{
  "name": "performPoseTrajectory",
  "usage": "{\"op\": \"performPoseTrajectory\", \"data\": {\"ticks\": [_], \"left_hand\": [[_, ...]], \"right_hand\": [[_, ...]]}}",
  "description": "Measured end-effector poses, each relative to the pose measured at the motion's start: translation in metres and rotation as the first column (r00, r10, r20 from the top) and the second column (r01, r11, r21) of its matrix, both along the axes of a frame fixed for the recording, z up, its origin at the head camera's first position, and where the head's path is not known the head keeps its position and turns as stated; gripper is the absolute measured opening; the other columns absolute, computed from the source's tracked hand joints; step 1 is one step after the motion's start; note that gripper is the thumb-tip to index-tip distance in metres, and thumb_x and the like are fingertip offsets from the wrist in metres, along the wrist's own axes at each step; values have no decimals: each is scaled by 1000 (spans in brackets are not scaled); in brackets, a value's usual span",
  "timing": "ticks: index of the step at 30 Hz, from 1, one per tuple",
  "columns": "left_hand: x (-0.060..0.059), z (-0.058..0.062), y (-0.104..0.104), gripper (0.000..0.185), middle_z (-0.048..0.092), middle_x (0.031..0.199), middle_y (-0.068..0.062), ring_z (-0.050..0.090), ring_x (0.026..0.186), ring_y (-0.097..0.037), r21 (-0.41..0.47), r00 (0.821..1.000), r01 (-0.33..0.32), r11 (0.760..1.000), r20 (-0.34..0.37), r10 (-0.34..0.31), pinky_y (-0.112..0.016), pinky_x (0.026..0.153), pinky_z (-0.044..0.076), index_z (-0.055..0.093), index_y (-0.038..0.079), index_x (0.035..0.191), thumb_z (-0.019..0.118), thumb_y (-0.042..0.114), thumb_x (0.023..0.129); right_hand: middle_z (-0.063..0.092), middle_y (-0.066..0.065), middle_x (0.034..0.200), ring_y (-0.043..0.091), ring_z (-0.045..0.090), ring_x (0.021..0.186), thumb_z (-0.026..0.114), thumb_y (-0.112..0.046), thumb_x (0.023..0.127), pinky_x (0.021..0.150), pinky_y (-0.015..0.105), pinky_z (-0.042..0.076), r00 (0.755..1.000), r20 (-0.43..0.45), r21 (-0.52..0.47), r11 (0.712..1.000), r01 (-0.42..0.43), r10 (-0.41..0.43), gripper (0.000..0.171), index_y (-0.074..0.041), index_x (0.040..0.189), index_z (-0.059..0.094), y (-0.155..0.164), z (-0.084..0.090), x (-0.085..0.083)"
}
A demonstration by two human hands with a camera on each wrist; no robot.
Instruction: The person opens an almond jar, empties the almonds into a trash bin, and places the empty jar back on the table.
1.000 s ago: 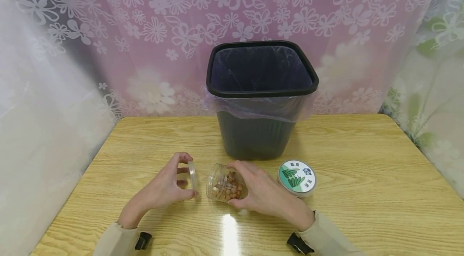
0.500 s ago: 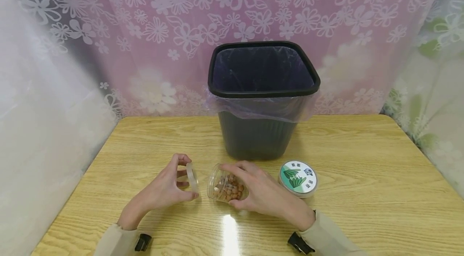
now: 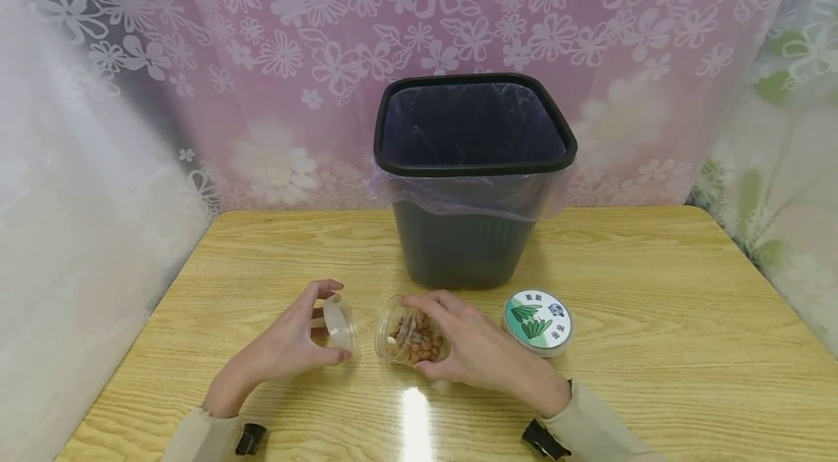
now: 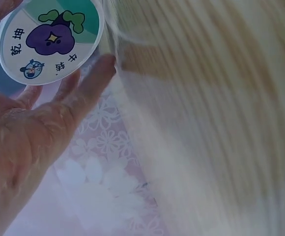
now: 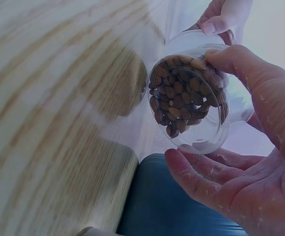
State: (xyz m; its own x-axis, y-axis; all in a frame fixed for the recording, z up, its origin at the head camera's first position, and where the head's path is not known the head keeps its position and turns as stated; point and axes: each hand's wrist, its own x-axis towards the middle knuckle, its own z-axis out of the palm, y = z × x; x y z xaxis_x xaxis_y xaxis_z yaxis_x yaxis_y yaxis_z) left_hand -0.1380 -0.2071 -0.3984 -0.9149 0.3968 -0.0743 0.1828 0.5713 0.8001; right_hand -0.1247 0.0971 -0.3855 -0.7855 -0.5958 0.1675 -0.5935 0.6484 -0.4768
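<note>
The left hand (image 3: 284,345) holds a round, translucent white lid (image 3: 338,325) on edge, its grip parted to the lid's width, thumb at the near rim and fingertips at the far rim. The left wrist view shows the lid's outer face, white and green with a purple cartoon vegetable and dark characters, turned toward the palm. The right hand (image 3: 474,342) grips a clear, round plastic jar (image 3: 390,327), its grip spread as wide as the jar's body, thumb on the near side and fingers on the far side. The jar is tipped sideways, its mouth toward the lid, with a gap between them; brown almonds (image 3: 419,345) lie inside. Whether the jar touches the pale wood-grain counter (image 3: 655,316) is hard to tell. Just beside the right forearm sits a round container with a green-and-white top (image 3: 537,321). Behind stands a black ribbed bin (image 3: 465,247) with a thin purple liner (image 3: 481,198).
</note>
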Motion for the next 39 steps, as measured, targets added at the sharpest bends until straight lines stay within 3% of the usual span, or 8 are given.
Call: {"op": "performPoseTrajectory", "data": {"ticks": [4, 8, 13, 20, 25, 29, 39], "left_hand": [[0, 2, -2, 95, 48, 143, -17, 58, 125, -35, -114, 993, -18, 993, -115, 4, -48, 99, 52, 35, 13, 151, 89, 28, 74], [-1, 3, -3, 94, 50, 144, -18, 59, 116, -29, -212, 984, -36, 977, -180, -3, -46, 93, 52, 35, 13, 152, 88, 28, 75], [-1, 1, -6, 93, 50, 144, -22, 59, 117, -37, -299, 980, -44, 953, -198, -17, -53, 87, 56, 36, 12, 153, 87, 27, 76], [-1, -3, -6, 89, 55, 140, -17, 59, 115, -39, -417, 976, -79, 906, -215, -14, -61, 79, 51, 42, 17, 150, 86, 37, 75], [1, -3, -6, 89, 54, 142, -17, 58, 119, -41, -447, 976, -78, 891, -216, -23, -65, 81, 50, 43, 16, 151, 86, 38, 76], [2, -2, -6, 87, 52, 146, -19, 57, 122, -44, -435, 971, -83, 896, -237, -25, -67, 81, 51, 43, 15, 152, 85, 42, 80], [0, -3, -7, 75, 42, 157, -19, 47, 138, -50, -377, 918, -190, 906, -395, 28, -80, 96, 40, 43, 18, 155, 77, 36, 91]], "right_hand": [[60, 5, 138, 20, 64, 119, 85, -37, 79, 95, 41, 58, 1000, 4, -5, 1000, 3, -3, 84, -25, 152, 45, 0, 0, 0], [61, 5, 139, 21, 64, 123, 85, -36, 78, 98, 43, 57, 1000, -2, -7, 1000, 5, -5, 84, -24, 151, 45, 1, 0, -1], [61, 5, 139, 20, 64, 123, 85, -37, 78, 99, 43, 57, 1000, -10, -7, 1000, 6, -6, 84, -24, 151, 45, 1, -1, -1], [60, 4, 139, 19, 63, 122, 85, -37, 78, 98, 42, 57, 1000, -14, -3, 1000, 2, -3, 84, -26, 151, 45, 1, -2, -1], [61, 5, 138, 19, 64, 122, 86, -36, 77, 98, 40, 58, 999, -33, -13, 1000, -6, 6, 84, -23, 150, 47, 1, -4, -1], [62, 4, 137, 17, 64, 119, 86, -36, 77, 96, 39, 59, 999, -44, -16, 1000, -7, 6, 84, -23, 150, 47, 1, -5, 0], [63, 3, 134, 17, 65, 118, 87, -37, 76, 95, 38, 59, 998, -68, -3, 1000, 1, -1, 83, -23, 149, 48, 2, -6, 1]]}}
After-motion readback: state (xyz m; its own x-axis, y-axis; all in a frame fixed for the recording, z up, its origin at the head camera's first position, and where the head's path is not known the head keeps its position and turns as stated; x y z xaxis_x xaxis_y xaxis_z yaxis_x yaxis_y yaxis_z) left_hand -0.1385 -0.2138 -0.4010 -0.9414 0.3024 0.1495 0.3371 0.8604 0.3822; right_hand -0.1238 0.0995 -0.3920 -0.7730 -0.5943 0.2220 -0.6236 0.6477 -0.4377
